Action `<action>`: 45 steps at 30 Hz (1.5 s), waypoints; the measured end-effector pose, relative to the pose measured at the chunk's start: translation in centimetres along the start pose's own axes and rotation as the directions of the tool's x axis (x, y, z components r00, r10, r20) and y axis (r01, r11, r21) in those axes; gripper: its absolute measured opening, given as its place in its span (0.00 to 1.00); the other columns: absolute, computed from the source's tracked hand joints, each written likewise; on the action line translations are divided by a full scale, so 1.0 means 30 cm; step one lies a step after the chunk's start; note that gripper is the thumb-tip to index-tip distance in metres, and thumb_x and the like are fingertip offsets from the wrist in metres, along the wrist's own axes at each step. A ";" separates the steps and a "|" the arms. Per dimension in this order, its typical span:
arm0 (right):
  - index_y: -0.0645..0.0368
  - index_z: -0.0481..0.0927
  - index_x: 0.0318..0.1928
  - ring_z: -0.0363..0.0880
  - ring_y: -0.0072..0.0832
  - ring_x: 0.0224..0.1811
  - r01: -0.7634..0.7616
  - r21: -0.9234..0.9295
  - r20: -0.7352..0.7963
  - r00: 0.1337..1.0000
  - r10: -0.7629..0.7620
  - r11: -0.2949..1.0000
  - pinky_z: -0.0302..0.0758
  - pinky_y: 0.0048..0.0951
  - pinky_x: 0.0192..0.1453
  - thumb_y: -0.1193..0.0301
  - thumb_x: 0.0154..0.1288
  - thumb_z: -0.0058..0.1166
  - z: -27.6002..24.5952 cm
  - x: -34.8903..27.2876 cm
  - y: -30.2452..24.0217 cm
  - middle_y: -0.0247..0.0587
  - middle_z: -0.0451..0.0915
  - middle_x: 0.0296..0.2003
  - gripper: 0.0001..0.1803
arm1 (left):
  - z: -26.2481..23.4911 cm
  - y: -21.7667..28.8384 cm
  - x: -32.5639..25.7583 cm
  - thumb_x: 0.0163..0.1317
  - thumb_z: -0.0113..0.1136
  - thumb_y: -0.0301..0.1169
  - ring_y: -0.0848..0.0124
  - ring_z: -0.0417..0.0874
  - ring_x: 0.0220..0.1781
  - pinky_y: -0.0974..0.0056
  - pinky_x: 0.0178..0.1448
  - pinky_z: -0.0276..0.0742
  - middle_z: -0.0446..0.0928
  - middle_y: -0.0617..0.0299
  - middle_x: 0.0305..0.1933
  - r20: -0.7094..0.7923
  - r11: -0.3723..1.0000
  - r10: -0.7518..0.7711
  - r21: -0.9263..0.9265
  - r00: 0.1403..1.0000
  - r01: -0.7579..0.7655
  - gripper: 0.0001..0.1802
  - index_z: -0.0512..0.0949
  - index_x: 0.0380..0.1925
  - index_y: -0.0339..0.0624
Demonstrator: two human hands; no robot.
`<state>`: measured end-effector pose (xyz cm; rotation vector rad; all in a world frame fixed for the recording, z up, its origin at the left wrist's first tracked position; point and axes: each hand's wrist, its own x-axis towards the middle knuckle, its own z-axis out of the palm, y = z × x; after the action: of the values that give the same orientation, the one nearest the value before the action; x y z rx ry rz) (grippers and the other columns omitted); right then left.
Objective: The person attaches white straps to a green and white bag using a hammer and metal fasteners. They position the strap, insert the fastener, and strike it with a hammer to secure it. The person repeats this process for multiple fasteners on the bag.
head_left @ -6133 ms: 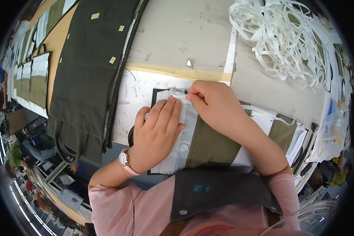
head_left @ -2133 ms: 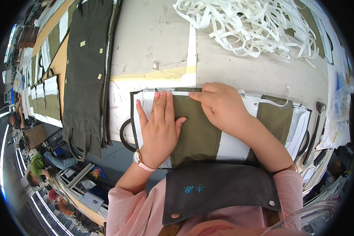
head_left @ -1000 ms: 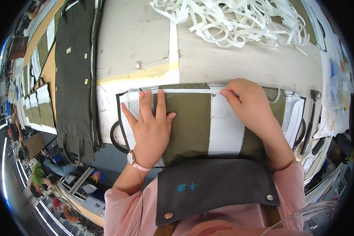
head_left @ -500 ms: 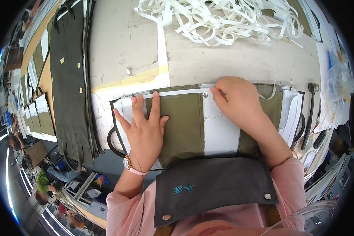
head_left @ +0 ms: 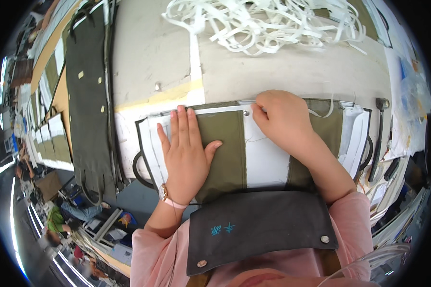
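An olive-green and white fabric bag panel (head_left: 220, 158) lies spread on the table in front of me, with dark edging and a dark loop handle at each side. A narrow white tape (head_left: 220, 110) runs along its far edge. My left hand (head_left: 187, 138) rests flat on the panel's left part, fingers stretched toward that edge and thumb apart. At the middle of the far edge my right hand (head_left: 282, 117) is closed in a pinch on the tape. The tape's loose end curls out to the right of this hand. A small round metal snap (head_left: 246, 113) sits beside its fingertips.
A tangled heap of white tape (head_left: 268, 28) lies at the far side. On the left is a stack of dark fabric pieces (head_left: 88, 105) with handles. A black-handled tool (head_left: 379, 138) and clear plastic bags (head_left: 407, 105) are at the right. People work in the left background.
My left hand has flattened and shifted slightly right, its fingers closer together. My right hand has moved a little left along the far edge, still closed.
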<state>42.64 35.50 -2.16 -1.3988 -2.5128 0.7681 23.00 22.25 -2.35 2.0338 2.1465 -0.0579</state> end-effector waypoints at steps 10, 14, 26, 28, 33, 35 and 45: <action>0.59 0.78 0.27 0.81 0.45 0.32 -0.087 -0.198 -0.082 0.994 0.072 0.976 0.76 0.45 0.37 0.67 0.65 0.58 -0.089 -0.051 0.010 0.44 0.80 0.27 0.11 | 0.031 0.091 0.100 0.64 0.59 0.55 0.50 0.52 0.83 0.40 0.82 0.43 0.55 0.44 0.80 -0.083 0.930 0.268 -0.239 0.960 -0.280 0.49 0.57 0.75 0.33; 0.62 0.77 0.27 0.79 0.48 0.32 -0.117 0.061 0.020 0.993 0.116 0.991 0.73 0.46 0.37 0.66 0.65 0.59 -0.215 -0.101 0.121 0.48 0.79 0.27 0.13 | 0.036 0.092 0.097 0.66 0.56 0.56 0.49 0.49 0.83 0.41 0.82 0.41 0.52 0.43 0.81 -0.043 0.938 0.259 -0.226 0.965 -0.261 0.49 0.54 0.76 0.32; 0.60 0.78 0.30 0.79 0.48 0.33 -0.183 0.051 0.008 0.983 0.182 0.982 0.74 0.46 0.39 0.63 0.68 0.58 -0.148 -0.095 0.207 0.47 0.80 0.28 0.14 | 0.028 0.104 0.101 0.70 0.49 0.58 0.44 0.49 0.83 0.37 0.81 0.41 0.51 0.41 0.81 -0.040 0.941 0.287 -0.174 0.957 -0.290 0.42 0.61 0.74 0.41; 0.60 0.78 0.30 0.80 0.48 0.34 -0.196 0.038 0.021 0.981 0.195 0.980 0.74 0.46 0.40 0.62 0.68 0.57 -0.147 -0.095 0.206 0.47 0.80 0.28 0.14 | 0.028 0.109 0.103 0.71 0.49 0.58 0.43 0.50 0.82 0.37 0.80 0.42 0.51 0.40 0.81 -0.030 0.945 0.287 -0.153 0.957 -0.288 0.39 0.63 0.74 0.46; 0.60 0.79 0.30 0.81 0.48 0.35 -0.222 0.016 0.058 0.974 0.220 0.975 0.76 0.47 0.42 0.62 0.69 0.56 -0.153 -0.087 0.193 0.47 0.81 0.29 0.15 | 0.003 0.135 0.105 0.71 0.51 0.55 0.42 0.51 0.81 0.35 0.79 0.44 0.52 0.39 0.80 -0.010 0.960 0.250 -0.123 0.968 -0.250 0.35 0.68 0.72 0.51; 0.60 0.79 0.31 0.81 0.48 0.36 -0.206 0.010 0.054 0.977 0.205 0.979 0.76 0.47 0.42 0.62 0.69 0.55 -0.151 -0.088 0.196 0.47 0.81 0.29 0.15 | -0.003 0.142 0.109 0.70 0.52 0.55 0.42 0.52 0.81 0.35 0.79 0.44 0.53 0.39 0.80 -0.003 0.964 0.244 -0.109 0.970 -0.243 0.35 0.68 0.72 0.50; 0.60 0.77 0.28 0.78 0.47 0.31 -0.143 -0.088 -0.129 0.983 0.131 0.986 0.73 0.45 0.37 0.66 0.64 0.62 -0.172 -0.130 0.158 0.45 0.78 0.25 0.13 | 0.016 0.271 0.197 0.59 0.66 0.51 0.53 0.56 0.81 0.41 0.81 0.47 0.59 0.45 0.78 -0.082 0.864 0.470 -0.162 0.879 -0.477 0.48 0.63 0.72 0.33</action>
<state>50.27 36.12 0.23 -1.6133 -2.4090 0.5695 30.85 28.52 -2.96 2.3989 1.5398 0.2361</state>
